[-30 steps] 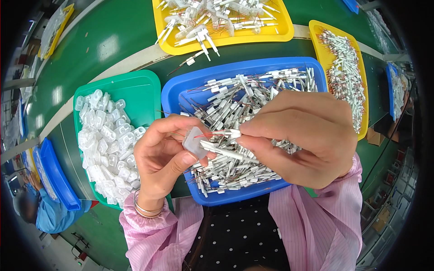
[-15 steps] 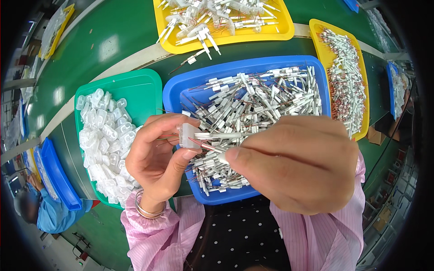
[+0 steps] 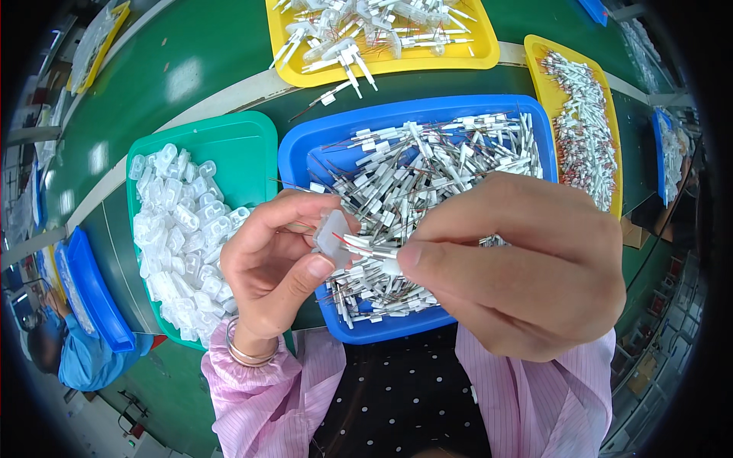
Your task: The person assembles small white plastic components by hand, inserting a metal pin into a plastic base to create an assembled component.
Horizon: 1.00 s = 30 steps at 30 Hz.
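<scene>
A small translucent white plastic housing is pinched between the thumb and fingers of my left hand, above the near left part of the blue tray. Thin wires show behind it, among the fingers. My right hand is closed on a slim white wired part with a red lead, its end pointing at the housing's face. Whether that end touches the housing, I cannot tell. The right fingers hide the rest of the part. Beneath both hands, many similar white wired parts lie loose in the blue tray.
Left of it stands a green tray of clear plastic housings. A yellow tray with wired housings is at the back, another yellow tray of wired parts at the right. A person in blue sits far left.
The housing has tilted in my left fingers. My right hand has drawn slightly right, and the white rod that reached to the housing's upper part no longer shows there.
</scene>
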Tool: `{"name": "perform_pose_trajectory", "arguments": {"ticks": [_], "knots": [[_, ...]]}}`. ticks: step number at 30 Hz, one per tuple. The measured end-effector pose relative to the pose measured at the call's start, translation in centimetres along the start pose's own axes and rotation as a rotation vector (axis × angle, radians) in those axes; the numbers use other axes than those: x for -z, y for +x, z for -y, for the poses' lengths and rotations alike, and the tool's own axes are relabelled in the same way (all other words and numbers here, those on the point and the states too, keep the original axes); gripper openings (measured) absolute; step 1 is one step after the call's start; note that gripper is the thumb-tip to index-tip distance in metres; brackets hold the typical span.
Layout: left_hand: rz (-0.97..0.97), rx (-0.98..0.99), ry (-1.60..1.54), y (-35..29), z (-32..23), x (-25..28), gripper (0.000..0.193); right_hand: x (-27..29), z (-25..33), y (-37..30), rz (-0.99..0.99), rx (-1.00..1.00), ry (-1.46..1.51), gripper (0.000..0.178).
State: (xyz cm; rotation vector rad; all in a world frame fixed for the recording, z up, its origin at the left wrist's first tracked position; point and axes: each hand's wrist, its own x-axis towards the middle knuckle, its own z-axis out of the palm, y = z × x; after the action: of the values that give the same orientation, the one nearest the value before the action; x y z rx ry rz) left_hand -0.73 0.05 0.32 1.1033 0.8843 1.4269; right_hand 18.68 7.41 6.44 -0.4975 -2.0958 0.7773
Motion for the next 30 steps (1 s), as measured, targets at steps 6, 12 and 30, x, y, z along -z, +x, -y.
{"name": "perform_pose_trajectory", "arguments": {"ticks": [6,12,30], "knots": [[0.029,0.113,-0.226,0.1,-0.3,0.3,0.038,0.7,-0.7,0.5,0.129,0.018,0.09,0.019],[0.064,0.195,-0.457,0.0,-0.1,0.5,0.042,0.7,-1.1,0.4,0.112,0.017,0.201,0.017],[0.069,0.221,-0.501,0.3,0.2,0.4,0.043,0.8,-1.0,0.0,0.08,0.002,0.061,0.021]]}}
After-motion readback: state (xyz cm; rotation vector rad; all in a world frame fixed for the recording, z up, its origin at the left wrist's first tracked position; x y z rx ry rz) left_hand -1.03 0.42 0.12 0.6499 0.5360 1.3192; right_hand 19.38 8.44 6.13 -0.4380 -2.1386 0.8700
